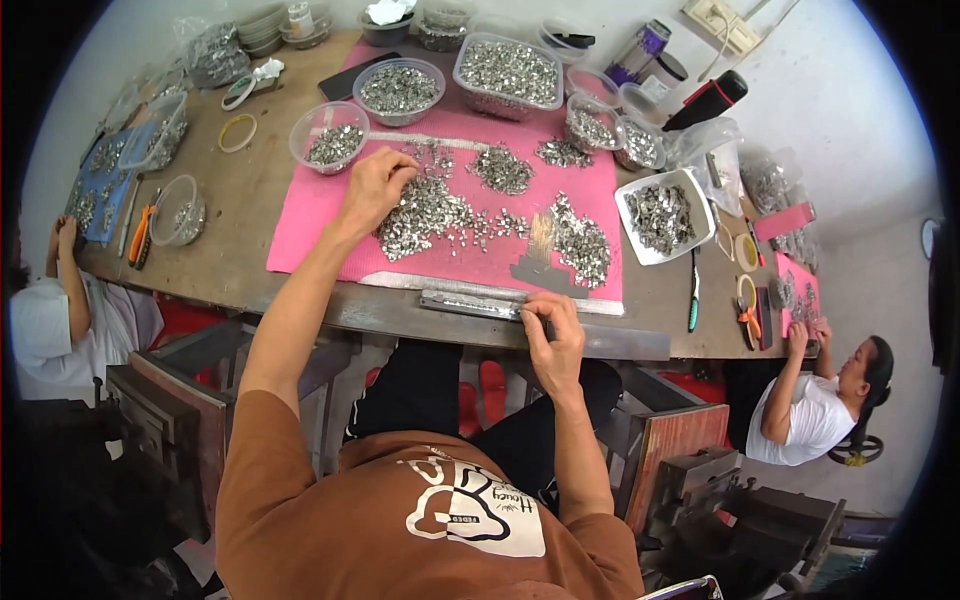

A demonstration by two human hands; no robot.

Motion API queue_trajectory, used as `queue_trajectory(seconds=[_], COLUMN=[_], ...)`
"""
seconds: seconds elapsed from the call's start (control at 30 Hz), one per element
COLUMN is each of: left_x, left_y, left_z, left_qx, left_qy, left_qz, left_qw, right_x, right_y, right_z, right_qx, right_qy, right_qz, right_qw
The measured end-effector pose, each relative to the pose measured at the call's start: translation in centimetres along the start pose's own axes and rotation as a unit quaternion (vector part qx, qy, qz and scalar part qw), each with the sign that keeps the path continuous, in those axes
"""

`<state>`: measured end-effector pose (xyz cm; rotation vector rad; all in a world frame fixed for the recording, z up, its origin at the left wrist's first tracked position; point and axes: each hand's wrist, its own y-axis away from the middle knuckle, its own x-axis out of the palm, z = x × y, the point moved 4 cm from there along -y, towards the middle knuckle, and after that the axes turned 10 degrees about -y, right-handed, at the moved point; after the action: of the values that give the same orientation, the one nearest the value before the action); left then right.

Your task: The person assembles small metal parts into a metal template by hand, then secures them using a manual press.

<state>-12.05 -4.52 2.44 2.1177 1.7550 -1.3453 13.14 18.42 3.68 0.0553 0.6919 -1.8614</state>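
Observation:
My left hand (375, 190) is over the left edge of a large pile of small silvery metal pieces (430, 215) on a pink mat (320, 235). Its fingertips are pinched together; anything between them is too small to make out. At the table's front edge lies a narrow metal bar (470, 303). My right hand (556, 338) has its thumb and curled fingers closed at the bar's right end. Beyond that hand are a flat grey toothed plate (545, 275), a row of thin tan pins (541, 236) and another pile of metal pieces (582, 245).
Plastic tubs of metal pieces (402, 90) line the mat's far side. A white square dish (664, 218) stands to the right, with a green-handled brush (693, 300) nearer me. Orange-handled pliers (143, 235) lie left. Co-workers sit at left (75, 320) and right (810, 400).

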Motion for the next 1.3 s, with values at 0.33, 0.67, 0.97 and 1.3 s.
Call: queue_trajectory(seconds=[0.33,0.67,0.97,1.3], left_x=[2.5,3.0,1.1,-0.5], left_y=[4.8,6.5,7.1,7.7], left_z=[-7.5,-7.6,-7.6,-6.9], left_qx=[0.089,0.098,0.03,0.055], left_qy=[0.073,0.108,0.104,0.097], left_qz=[0.1,0.085,0.114,0.078], left_qw=[0.988,0.986,0.988,0.991], right_x=[0.1,0.5,3.1,8.7], right_y=[-0.1,0.7,-4.8,-6.0], right_z=[0.1,2.6,0.7,-0.5], right_qx=[-0.039,-0.205,-0.12,-0.104], right_qy=[0.041,0.236,0.152,0.245], right_qz=[0.012,0.073,0.116,0.116], right_qw=[0.998,0.947,0.974,0.957])
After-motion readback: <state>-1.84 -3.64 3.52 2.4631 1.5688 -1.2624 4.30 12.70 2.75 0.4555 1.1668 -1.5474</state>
